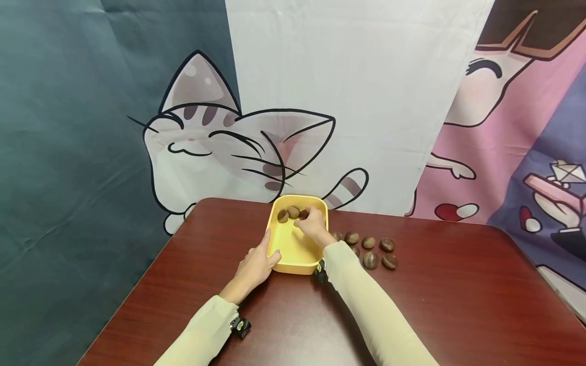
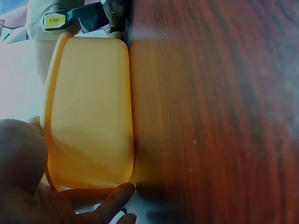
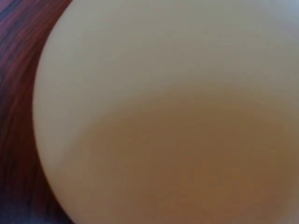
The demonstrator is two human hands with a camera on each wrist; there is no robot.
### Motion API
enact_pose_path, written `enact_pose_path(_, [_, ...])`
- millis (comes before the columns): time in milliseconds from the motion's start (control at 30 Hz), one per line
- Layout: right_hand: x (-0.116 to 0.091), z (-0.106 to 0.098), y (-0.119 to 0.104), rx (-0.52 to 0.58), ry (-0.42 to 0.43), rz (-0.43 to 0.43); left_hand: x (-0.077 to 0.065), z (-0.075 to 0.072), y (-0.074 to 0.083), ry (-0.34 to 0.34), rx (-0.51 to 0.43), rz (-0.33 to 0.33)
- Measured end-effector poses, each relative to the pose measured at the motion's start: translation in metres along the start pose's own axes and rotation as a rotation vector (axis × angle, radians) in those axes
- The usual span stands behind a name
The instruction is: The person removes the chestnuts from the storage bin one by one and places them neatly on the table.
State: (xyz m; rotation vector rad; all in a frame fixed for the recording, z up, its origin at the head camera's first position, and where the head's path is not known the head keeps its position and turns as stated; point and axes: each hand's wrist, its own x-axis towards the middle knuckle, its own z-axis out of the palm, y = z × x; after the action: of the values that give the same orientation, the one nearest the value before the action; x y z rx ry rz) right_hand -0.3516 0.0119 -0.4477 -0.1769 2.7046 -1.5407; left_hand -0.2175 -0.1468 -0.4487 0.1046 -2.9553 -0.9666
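A shallow yellow plastic box [image 1: 293,249] stands on the table, with brown chestnuts [image 1: 283,216] in its far end. My left hand [image 1: 255,264] holds the box's near left side, thumb at the near rim and fingers along the outer wall. In the left wrist view, fingers [image 2: 110,203] reach under the smooth yellow wall [image 2: 91,107]. Inside the box, my right hand [image 1: 313,225] pinches a dark chestnut [image 1: 303,214] beside two others, its fingers partly covering it. The right wrist view has only the blurred yellow box wall [image 3: 163,70], without the hand.
Right of the box, several loose chestnuts [image 1: 370,261] lie in rough rows on the reddish-brown table [image 1: 439,274], some partly behind the right forearm. A cartoon-printed cloth [image 1: 366,76] hangs behind the table's far edge. Each wrist wears a small black camera [image 1: 240,327].
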Motion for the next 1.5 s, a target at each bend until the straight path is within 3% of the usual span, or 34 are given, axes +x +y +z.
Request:
enact_pose_path(167, [-0.0001,0.0011,0.0006,-0.015,0.012,0.004,-0.0001,-0.0001,0.0003,0.01,0.003,0.002])
enact_pose_path(900, [-0.003,0.0033,0.0031,-0.186,-0.182,-0.094,0.0005,0.0002,0.0012,0.021,0.002,0.008])
enact_pose_path(1100, [-0.0034,0.005,0.0053,-0.241,-0.182,-0.139,-0.0004,0.0002,0.0013,0.018,-0.001,0.002])
enact_pose_path(1300, [-0.0046,0.0072,0.0057,-0.277,-0.179,-0.125,-0.0012,0.0028,-0.0003,0.023,-0.001,-0.002])
enact_pose_path(1500, [-0.0059,0.0071,0.0042,-0.225,-0.173,-0.13,-0.001,0.0028,0.0005,0.024,0.009,-0.007])
